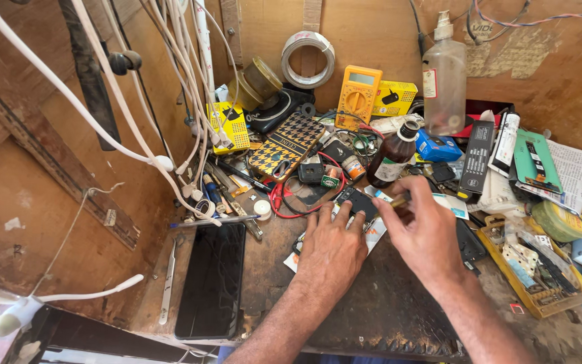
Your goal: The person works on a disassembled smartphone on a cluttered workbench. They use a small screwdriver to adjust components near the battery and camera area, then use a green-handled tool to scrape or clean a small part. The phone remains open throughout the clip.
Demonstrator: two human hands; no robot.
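Both hands work: our left hand (331,253) pins the small circuit board (357,201) flat, right hand (426,232) pinches a thin tool (393,201), keeping strokes light.

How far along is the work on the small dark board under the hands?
Done: the small dark board lies bare on the bench. In hand: the left hand steadies it, and the right hand holds a thin tool to it. Left: the black phone lies apart, face up, not reassembled.
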